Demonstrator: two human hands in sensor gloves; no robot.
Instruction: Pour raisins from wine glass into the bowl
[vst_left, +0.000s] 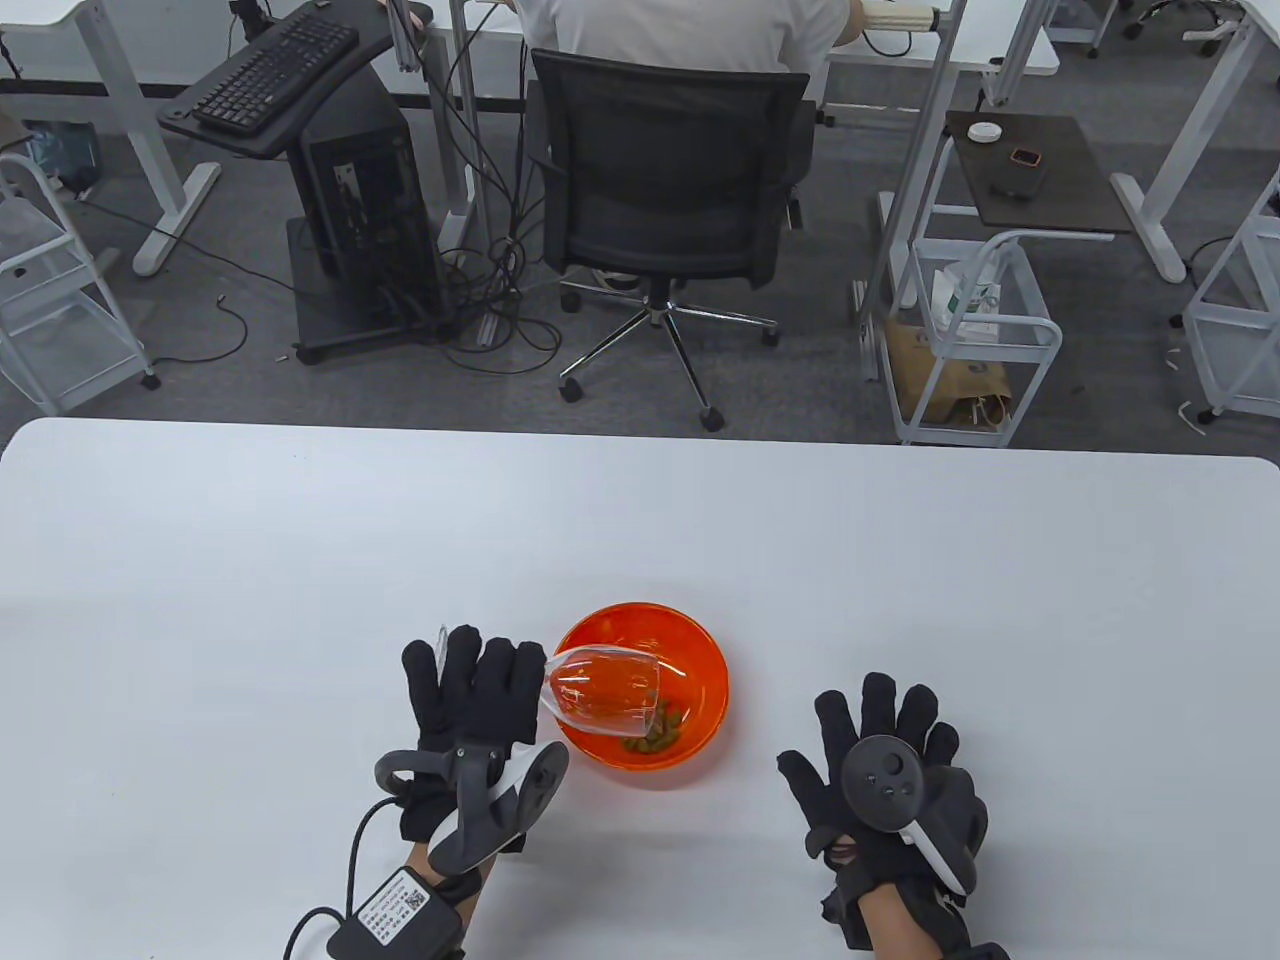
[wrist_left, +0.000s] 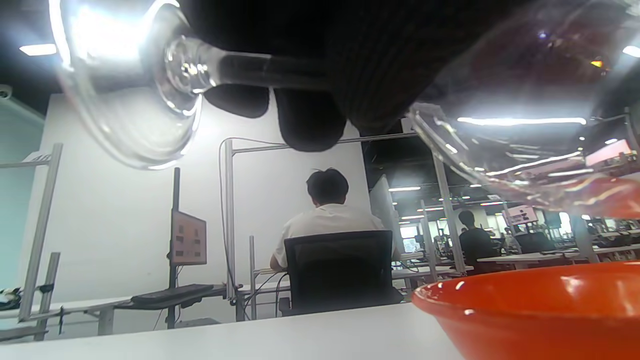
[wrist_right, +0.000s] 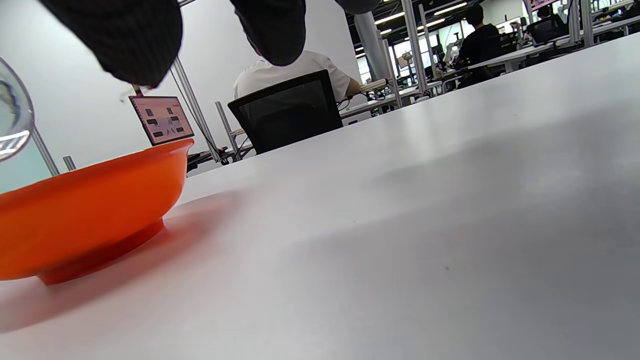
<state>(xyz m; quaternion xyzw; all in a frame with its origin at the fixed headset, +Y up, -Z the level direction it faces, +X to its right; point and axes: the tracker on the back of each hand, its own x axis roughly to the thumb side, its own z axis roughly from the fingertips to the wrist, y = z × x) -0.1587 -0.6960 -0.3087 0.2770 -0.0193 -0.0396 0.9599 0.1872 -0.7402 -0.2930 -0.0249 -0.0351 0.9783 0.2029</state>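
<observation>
While tipped on its side above the orange bowl (vst_left: 700, 650), wine glass (vst_left: 600, 690) of clear glass, long axis near level, mouth rightward over the basin, foot leftward. Gripped at the stem by left hand (vst_left: 470, 700). Raisins (vst_left: 660, 735) heaped inside the bowl. Right hand (vst_left: 890, 770) spread, fingers released, grasping nothing.

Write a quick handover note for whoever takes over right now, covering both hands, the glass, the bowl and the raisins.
Left hand: holds the wine glass by its stem, tipped on its side with the mouth over the orange bowl.
Right hand: flat on the table, fingers spread, holding nothing, right of the bowl.
Done: raisins lie in the bowl by the glass mouth.
Left: check the glass is empty, then set it upright.
</observation>
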